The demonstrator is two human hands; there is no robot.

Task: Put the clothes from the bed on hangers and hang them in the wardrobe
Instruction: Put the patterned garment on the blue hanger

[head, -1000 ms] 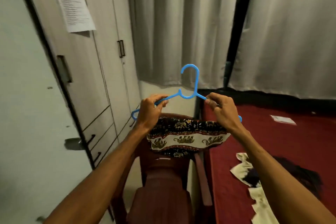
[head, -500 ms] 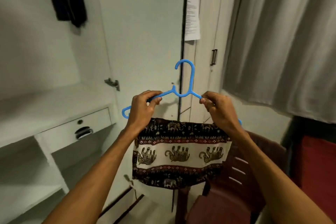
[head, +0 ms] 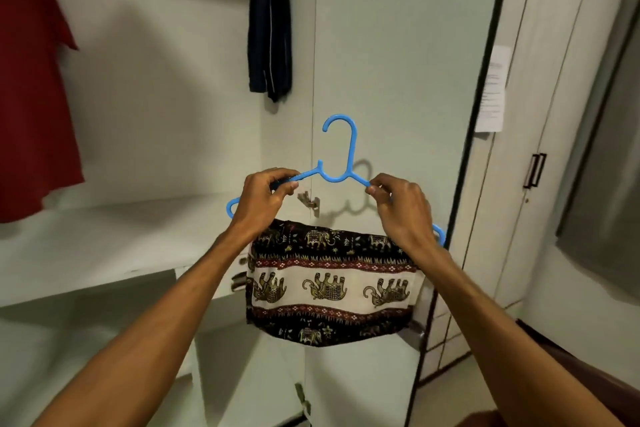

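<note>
A blue plastic hanger [head: 341, 163] is held up in front of the open wardrobe, its hook pointing up. My left hand [head: 265, 201] grips its left shoulder and my right hand [head: 401, 206] pinches its right shoulder. A folded elephant-print cloth [head: 334, 282] in black, cream and red drapes over the hanger's lower bar, below both hands. The bed is out of view.
Inside the wardrobe a dark garment [head: 270, 35] hangs at the upper middle and a red garment [head: 31, 80] at the far left. A white shelf [head: 104, 239] runs below them. The open wardrobe door [head: 398, 62] stands behind the hanger. A dark red chair [head: 571, 378] is at lower right.
The view has swung left from the bed and chair into the open wardrobe. Both hands have carried the hanger and cloth along, keeping the same grip.
</note>
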